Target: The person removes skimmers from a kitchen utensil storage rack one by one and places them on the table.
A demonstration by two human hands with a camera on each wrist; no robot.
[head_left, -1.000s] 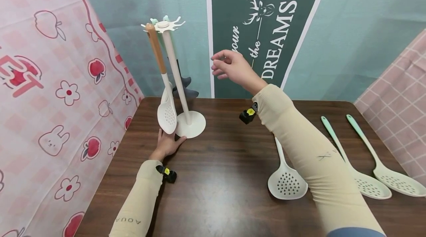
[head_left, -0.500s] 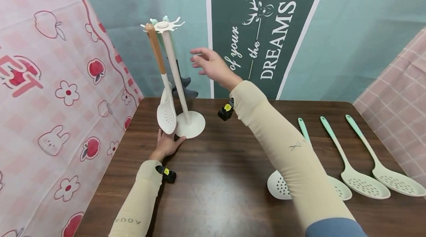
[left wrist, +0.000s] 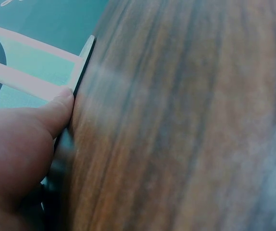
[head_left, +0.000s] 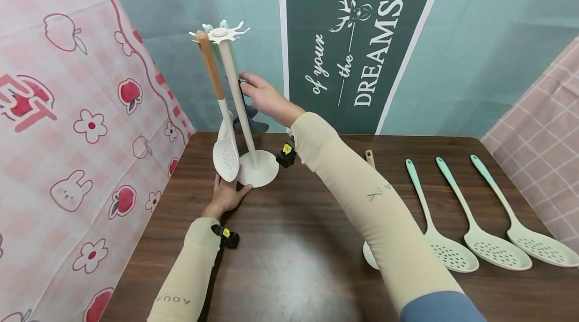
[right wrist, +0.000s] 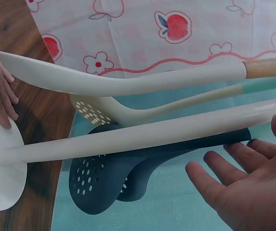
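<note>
A white utensil stand (head_left: 238, 96) with a round base (head_left: 266, 171) stands at the back left. My left hand (head_left: 227, 195) rests on the base's near edge; in the left wrist view its thumb (left wrist: 61, 106) lies at the rim. My right hand (head_left: 267, 98) is beside the pole with fingers extended. In the right wrist view, its fingertips (right wrist: 232, 147) are right at the handle of a dark slotted skimmer (right wrist: 92, 185) hanging behind the pole. Another dark utensil (right wrist: 137, 185) overlaps it. A white slotted spoon (head_left: 226, 156) with a wooden handle and a cream skimmer (right wrist: 94, 108) hang alongside.
On the table's right side lie several slotted skimmers, among them a mint-handled one (head_left: 452, 251) and another (head_left: 497, 251). A white skimmer (head_left: 370, 256) is mostly covered by my right sleeve. Fabric backdrops enclose the table (head_left: 298, 211) at the back and sides.
My right hand has moved left through the air to the stand's pole. The left hand stays at the base, and the hanging utensils look unmoved.
</note>
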